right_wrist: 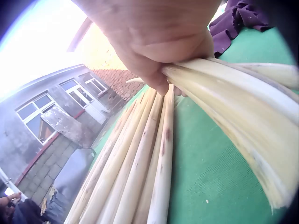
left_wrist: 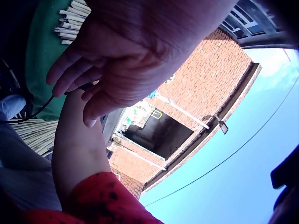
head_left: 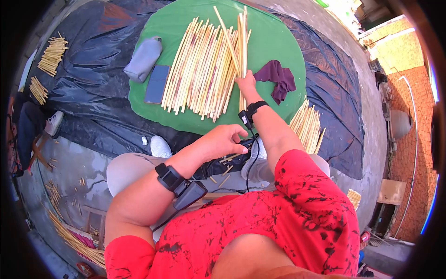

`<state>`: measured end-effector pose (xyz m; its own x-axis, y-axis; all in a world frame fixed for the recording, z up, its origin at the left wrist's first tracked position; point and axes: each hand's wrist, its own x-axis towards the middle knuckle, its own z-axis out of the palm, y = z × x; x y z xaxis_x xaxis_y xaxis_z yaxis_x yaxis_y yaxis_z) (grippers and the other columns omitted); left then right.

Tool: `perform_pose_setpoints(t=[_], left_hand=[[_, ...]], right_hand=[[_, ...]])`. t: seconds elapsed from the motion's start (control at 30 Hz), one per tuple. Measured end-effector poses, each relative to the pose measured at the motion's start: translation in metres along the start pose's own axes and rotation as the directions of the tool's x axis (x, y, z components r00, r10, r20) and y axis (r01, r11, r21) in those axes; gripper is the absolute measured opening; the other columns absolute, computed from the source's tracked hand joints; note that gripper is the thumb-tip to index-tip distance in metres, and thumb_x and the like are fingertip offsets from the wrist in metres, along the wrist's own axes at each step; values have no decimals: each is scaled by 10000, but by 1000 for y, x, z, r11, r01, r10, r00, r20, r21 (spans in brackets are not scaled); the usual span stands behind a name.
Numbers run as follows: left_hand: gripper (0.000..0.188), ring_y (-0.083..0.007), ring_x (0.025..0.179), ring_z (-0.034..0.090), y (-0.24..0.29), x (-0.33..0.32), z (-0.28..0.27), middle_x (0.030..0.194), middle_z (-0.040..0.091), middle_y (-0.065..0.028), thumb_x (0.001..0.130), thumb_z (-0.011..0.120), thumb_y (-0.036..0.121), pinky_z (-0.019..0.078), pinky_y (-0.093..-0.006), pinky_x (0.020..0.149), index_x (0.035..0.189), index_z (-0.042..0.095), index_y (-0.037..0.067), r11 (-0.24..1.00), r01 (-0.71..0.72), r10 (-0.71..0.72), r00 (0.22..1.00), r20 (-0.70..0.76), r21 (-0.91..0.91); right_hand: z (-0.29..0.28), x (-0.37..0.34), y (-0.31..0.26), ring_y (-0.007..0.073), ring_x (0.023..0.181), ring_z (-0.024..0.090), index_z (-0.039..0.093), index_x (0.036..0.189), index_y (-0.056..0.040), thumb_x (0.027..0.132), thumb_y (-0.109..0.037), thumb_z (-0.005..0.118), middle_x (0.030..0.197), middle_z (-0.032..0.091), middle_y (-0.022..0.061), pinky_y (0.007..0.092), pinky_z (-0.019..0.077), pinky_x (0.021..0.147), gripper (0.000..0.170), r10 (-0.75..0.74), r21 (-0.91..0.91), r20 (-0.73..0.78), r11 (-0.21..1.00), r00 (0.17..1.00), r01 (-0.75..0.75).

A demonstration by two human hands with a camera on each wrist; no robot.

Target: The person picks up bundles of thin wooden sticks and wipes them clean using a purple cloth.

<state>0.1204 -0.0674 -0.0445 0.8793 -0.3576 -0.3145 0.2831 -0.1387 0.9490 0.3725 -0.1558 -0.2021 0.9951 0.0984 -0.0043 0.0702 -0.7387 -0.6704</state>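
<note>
A wide row of long, pale peeled stalks [head_left: 197,69] lies side by side on a round green cloth [head_left: 278,44]. My right hand [head_left: 247,84] grips a few stalks [right_wrist: 238,102] at the row's right edge, fingers curled round them. Their near ends stick out past the palm in the right wrist view. One stalk [head_left: 226,35] slants across beside this bunch. Over my lap, my left hand [head_left: 222,142] hangs with loosely bent fingers and holds nothing; its palm side shows in the left wrist view.
Right of my right hand lies a crumpled purple cloth [head_left: 276,79]. A grey pouch [head_left: 144,58] and a dark blue flat case [head_left: 157,83] sit left of the row. More stalks [head_left: 306,125] lie by my right knee, on black plastic sheeting [head_left: 332,88]. A cable [head_left: 248,172] hangs between my arms.
</note>
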Motion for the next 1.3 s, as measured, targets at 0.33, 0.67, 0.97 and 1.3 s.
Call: perform_pose_setpoints(t=[0.33,0.67,0.97,1.3], left_hand=[[464,-149,811,545,1,-3,1,928,567,-109,717,711,145,458,-260,714,1109,513,-6,1000,-1,1,1000,10,-6],[449,-156,790,544,2,-2,0,909,567,-111,714,714,146,459,-270,702,1092,524,-5,997,-29,29,1000,4,66],[453,-161,814,553,6,-2,0,922,573,-116,714,713,158,454,-270,724,1093,526,-5,996,5,-6,1000,12,93],[470,-165,815,562,5,1,3,927,579,-124,714,712,164,460,-273,722,1105,520,-13,994,8,-11,1000,22,112]], right_hand=[[-25,-17,15,337,899,571,520,973,57,662,-394,711,939,579,219,397,453,786,580,64,-131,66,990,996,-55],[-19,-26,6,370,1036,464,440,1121,4,712,-252,671,1097,472,211,429,398,870,535,-55,-157,152,985,987,79],[-18,-23,24,383,1044,475,405,1242,-22,796,-133,561,1143,468,233,420,398,888,486,-22,-116,-51,993,998,16],[-28,-16,4,369,1063,472,451,1198,-18,785,-237,604,1154,481,194,412,404,895,492,218,-142,-76,963,973,-227]])
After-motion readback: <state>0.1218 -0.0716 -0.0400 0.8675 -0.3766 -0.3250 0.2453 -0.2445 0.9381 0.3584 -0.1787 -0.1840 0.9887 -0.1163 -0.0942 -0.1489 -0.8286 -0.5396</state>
